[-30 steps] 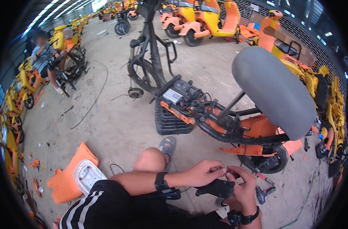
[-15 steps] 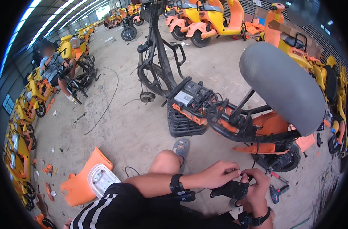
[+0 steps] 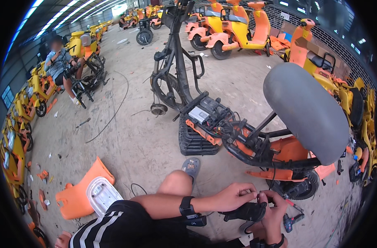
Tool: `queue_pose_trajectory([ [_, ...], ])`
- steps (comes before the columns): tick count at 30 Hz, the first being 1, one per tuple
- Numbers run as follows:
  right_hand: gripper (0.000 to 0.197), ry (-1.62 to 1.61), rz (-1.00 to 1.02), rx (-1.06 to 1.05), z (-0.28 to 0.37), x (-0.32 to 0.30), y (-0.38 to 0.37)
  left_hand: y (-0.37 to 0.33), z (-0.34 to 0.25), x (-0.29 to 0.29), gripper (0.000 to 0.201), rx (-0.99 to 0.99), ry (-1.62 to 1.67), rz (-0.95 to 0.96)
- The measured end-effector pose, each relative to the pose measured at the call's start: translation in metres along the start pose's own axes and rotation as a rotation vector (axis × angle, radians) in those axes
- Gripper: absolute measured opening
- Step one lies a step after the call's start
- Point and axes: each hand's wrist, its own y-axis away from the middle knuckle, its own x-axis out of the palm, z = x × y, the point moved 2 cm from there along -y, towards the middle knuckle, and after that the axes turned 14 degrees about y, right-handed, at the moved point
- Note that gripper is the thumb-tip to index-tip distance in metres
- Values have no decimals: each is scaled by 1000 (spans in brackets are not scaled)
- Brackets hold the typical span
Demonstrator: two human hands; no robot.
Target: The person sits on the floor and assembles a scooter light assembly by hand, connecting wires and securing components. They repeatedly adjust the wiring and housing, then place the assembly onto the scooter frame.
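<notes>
My left hand (image 3: 237, 196) reaches across from the left with its thumb and fingers pinched together. What lies in the pinch is too small to make out. Close beside it, my right hand (image 3: 273, 208) grips a black moulded part (image 3: 247, 211), its thumb along the top edge. A thin black cable (image 3: 274, 171) hangs from the scooter frame down to the right hand's fingers. In front of me stands a stripped scooter frame (image 3: 234, 136) with a grey seat (image 3: 306, 113) and a silver box (image 3: 199, 115) on its deck.
A red and black power tool (image 3: 293, 221) lies on the floor by my right hand. At left is an orange body panel (image 3: 83, 188) with a white tray-like piece (image 3: 105, 194). Another person (image 3: 60, 66) sits by a stripped scooter; yellow scooters (image 3: 238, 29) line the walls.
The view has tilted upward a little, so the scene sits lower. My hands remain close together at the black part, with the left fingers still pinched.
</notes>
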Motion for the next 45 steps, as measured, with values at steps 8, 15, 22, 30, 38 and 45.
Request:
queue_pose_trajectory([
  [8, 16, -368, 117, 6, 8, 8, -4, -3, 21, -2, 17, 91, 116, -14],
  [15, 13, -579, 138, 196, -3, 14, -3, -2, 14, 0, 18, 20, 37, -5],
  [22, 15, -745, 166, 326, -10, 11, -4, -3, 21, 2, 18, 69, 13, -4],
  [30, 19, -705, 158, 290, 1, 6, -1, -5, 27, 6, 19, 29, 121, -23],
  [38, 20, -758, 170, 402, -12, 13, -5, -8, 33, 3, 23, -79, 220, -118],
  [45, 26, -667, 2, 352, -11, 4, -18, -11, 19, -20, 70, -532, 759, -427],
])
